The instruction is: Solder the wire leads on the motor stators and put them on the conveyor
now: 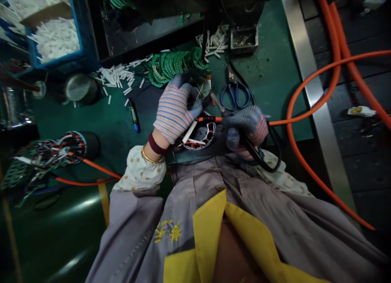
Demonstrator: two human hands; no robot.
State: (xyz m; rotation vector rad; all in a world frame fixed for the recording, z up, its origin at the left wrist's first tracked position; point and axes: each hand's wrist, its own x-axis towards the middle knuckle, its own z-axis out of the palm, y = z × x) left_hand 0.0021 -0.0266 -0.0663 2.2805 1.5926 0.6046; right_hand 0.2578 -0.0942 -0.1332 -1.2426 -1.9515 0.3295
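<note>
My left hand (177, 108), in a striped glove, has its thumb and fingers pinched together around thin wire ends (200, 91). It is above the left side of a ring-shaped motor stator (210, 132) with copper windings. White sleeves (190, 131) lie across the stator's left part. My right hand (248, 126), gloved too, is closed around what looks like a soldering iron (217, 103), its tip pointing up and left toward my left hand. A black cord (277, 161) loops below that hand. An orange cable (276, 122) runs from the stator past my right hand.
Blue-handled scissors (234, 96) lie beyond my right hand. Green ring parts (174, 66), loose white tubes (117, 76) and a marker (133, 117) are further back. Another wired stator (88, 146) stands left. A blue bin (58, 57), metal cup (81, 88) and small metal tray (244, 40) line the back.
</note>
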